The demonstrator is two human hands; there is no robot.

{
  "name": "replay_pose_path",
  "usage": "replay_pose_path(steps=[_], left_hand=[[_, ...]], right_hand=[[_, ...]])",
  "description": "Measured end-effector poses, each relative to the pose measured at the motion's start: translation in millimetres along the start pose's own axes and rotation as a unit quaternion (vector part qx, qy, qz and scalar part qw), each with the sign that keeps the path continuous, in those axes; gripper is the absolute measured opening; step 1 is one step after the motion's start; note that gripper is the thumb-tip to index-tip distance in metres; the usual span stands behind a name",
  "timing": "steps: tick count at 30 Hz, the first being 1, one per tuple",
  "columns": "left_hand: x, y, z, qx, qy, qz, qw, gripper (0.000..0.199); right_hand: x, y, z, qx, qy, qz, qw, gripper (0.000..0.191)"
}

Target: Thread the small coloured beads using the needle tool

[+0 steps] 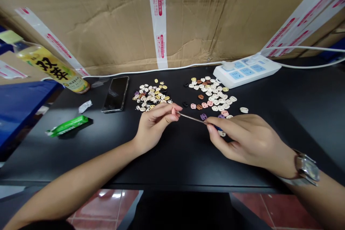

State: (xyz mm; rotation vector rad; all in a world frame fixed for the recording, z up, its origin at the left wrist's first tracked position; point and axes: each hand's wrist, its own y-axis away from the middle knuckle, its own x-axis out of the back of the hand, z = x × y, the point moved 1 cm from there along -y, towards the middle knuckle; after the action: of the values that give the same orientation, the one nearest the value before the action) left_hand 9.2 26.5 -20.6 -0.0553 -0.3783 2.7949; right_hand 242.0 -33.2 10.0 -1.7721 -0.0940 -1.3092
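Note:
My left hand (pixel 156 124) is closed in a pinch on a small pink piece (pixel 174 111), mostly hidden by the fingertips. Between thumb and fingers, my right hand (pixel 242 140) grips a thin metal tool (pixel 192 117); a bit of blue, perhaps its handle, shows under the fingers. The tool's tip meets the pink piece. Beyond my right hand lies a loose spread of small two-holed plastic pieces (pixel 215 95) in white, pink, brown, yellow, purple and black. A second, tighter pile (pixel 152 96) of similar pieces, some with little stubs, sits beyond my left hand.
A phone (pixel 116 93) lies left of the piles, near a green wrapper (pixel 68 125) and crumpled white paper (pixel 85 106). A yellow drink bottle (pixel 54 66) leans at far left. A white power strip (pixel 246 70) with a cable stands back right, before a cardboard wall (pixel 121 21).

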Motion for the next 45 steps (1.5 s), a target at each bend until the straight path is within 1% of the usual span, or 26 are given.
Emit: replay_pose_path(steps=[2, 4, 6, 9, 12, 16, 22, 29, 34, 40, 45], left_hand=[[0.8, -3, -3, 0.016, 0.079, 0.031, 0.996, 0.015], [1.5, -8, -7, 0.053, 0.166, 0.048, 0.984, 0.017], [1.2, -10, -8, 0.095, 0.229, 0.032, 0.968, 0.020], [-0.8, -9, -6, 0.129, 0.270, -0.021, 0.954, 0.025], [-2.7, -5, -4, 0.147, 0.276, -0.073, 0.947, 0.025], [-3.4, -1, -4, 0.158, 0.275, -0.091, 0.944, 0.024], [-4.7, -2, -4, 0.161, 0.270, -0.085, 0.945, 0.023], [-6.6, -2, -4, 0.133, 0.238, -0.063, 0.960, 0.021], [-7.6, -1, -4, 0.121, 0.229, -0.057, 0.964, 0.019], [-9.0, 1, -4, 0.146, 0.247, -0.045, 0.957, 0.020], [-13.1, 5, -4, 0.169, 0.277, -0.028, 0.945, 0.020]], right_hand=[[0, 2, 0, -0.014, -0.003, 0.024, 1.000, 0.014], [1, 3, 0, -0.033, -0.016, 0.045, 0.998, 0.019], [1, 1, 0, -0.052, -0.034, 0.057, 0.996, 0.019], [1, -3, -2, -0.058, -0.056, 0.070, 0.994, 0.012], [-1, -5, -2, -0.052, -0.070, 0.076, 0.993, 0.010], [-3, -5, -1, -0.052, -0.079, 0.072, 0.993, 0.010], [-4, -5, -2, -0.053, -0.081, 0.065, 0.993, 0.011], [-6, -1, -4, -0.025, -0.047, 0.065, 0.996, 0.013], [-8, 2, -6, 0.023, -0.001, 0.040, 0.999, 0.018], [-11, 3, -9, 0.076, 0.054, 0.036, 0.995, 0.017], [-11, 6, -11, 0.131, 0.096, 0.037, 0.986, 0.025]])
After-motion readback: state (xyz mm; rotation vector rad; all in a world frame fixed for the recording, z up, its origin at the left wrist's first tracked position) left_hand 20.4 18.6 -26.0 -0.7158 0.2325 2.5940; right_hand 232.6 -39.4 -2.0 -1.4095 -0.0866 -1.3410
